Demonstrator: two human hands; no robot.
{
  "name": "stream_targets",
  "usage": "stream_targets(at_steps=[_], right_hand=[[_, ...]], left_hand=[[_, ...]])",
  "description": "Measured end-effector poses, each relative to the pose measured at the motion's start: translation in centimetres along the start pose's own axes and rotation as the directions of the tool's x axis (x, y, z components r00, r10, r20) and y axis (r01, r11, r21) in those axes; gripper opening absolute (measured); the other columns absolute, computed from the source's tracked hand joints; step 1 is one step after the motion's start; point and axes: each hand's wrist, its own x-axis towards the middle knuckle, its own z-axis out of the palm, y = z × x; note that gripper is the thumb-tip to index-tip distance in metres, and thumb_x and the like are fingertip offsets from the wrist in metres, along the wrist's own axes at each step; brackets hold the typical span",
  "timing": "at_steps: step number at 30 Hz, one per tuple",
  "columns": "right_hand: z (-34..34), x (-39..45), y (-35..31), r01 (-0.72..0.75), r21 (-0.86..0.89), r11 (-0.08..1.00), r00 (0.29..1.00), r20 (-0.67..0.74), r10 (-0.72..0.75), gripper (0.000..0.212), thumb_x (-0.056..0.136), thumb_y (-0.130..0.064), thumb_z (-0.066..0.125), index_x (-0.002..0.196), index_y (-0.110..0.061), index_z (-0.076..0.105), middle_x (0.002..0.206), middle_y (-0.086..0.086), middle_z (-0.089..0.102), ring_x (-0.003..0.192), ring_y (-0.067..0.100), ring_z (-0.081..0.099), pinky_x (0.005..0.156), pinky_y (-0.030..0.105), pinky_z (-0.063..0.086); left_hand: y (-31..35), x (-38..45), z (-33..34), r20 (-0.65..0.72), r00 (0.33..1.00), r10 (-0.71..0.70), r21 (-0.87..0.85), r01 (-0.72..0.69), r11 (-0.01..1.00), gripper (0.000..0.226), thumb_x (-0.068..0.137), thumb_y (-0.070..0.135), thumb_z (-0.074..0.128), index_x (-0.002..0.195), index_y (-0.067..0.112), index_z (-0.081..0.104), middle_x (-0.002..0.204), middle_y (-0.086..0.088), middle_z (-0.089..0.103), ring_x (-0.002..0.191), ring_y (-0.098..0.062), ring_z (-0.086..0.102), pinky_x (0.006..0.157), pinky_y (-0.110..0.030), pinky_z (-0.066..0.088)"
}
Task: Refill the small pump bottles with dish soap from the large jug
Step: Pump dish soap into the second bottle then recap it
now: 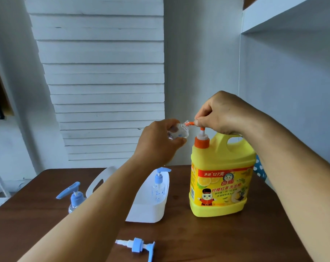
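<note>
Head view — left hand (158,140) grips small bottle (176,132), right hand (222,112) pinches jug pump (195,124).

The yellow jug (221,178) carries a label (220,188) with a red band reading "多送 127克", the brand "白猫" in red beneath it, then "柠檬红茶洗洁精", while the smaller print below is too blurred to read.
</note>
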Motion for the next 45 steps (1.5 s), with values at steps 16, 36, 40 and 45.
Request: stream_targets(at_steps=[16, 36, 40, 45], right_hand=[[0.0, -0.4, 0.2, 0.018, 0.023, 1.000, 1.000, -0.001, -0.018, 0.014, 0.085, -0.025, 0.067, 0.089, -0.016, 0.076, 0.088, -0.001, 0.069, 0.078, 0.013, 0.059, 0.053, 0.016, 0.039], [1.6, -0.8, 1.0, 0.000, 0.041, 0.999, 0.999, -0.036, 0.001, 0.013, 0.084, -0.023, 0.068, 0.086, -0.014, 0.077, 0.087, 0.001, 0.070, 0.074, 0.013, 0.060, 0.052, 0.016, 0.039], [1.3, -0.8, 0.7, -0.001, 0.038, 0.999, 1.000, -0.022, 0.001, 0.013, 0.085, -0.023, 0.067, 0.086, -0.014, 0.077, 0.086, -0.001, 0.069, 0.079, 0.015, 0.060, 0.055, 0.016, 0.040], [0.1, -0.4, 0.3, 0.008, 0.033, 0.999, 0.999, -0.033, -0.007, 0.012, 0.084, -0.026, 0.068, 0.085, -0.016, 0.076, 0.083, -0.003, 0.068, 0.067, 0.006, 0.055, 0.050, 0.017, 0.038]], left_hand=[[0.0, 0.0, -0.1, 0.005, 1.000, 0.000, -0.008, 0.000, 1.000, 0.031, 0.081, 0.028, 0.068, 0.111, 0.022, 0.064, 0.095, 0.006, 0.064, 0.083, -0.013, 0.060, 0.064, -0.018, 0.041], [-0.4, -0.6, 0.5, 0.029, 0.999, -0.014, -0.030, 0.015, 0.999, 0.019, 0.080, 0.026, 0.068, 0.099, 0.024, 0.066, 0.082, 0.005, 0.064, 0.063, -0.008, 0.055, 0.058, -0.022, 0.042], [-0.6, -0.6, 0.6, 0.028, 0.999, -0.027, -0.043, 0.028, 0.999, 0.017, 0.080, 0.027, 0.068, 0.097, 0.025, 0.065, 0.081, 0.009, 0.062, 0.066, -0.005, 0.054, 0.058, -0.014, 0.039], [0.0, 0.1, 0.0, 0.007, 1.000, -0.011, -0.026, 0.011, 1.000, 0.020, 0.081, 0.028, 0.068, 0.100, 0.021, 0.066, 0.090, 0.003, 0.067, 0.079, -0.016, 0.062, 0.070, -0.026, 0.047]])
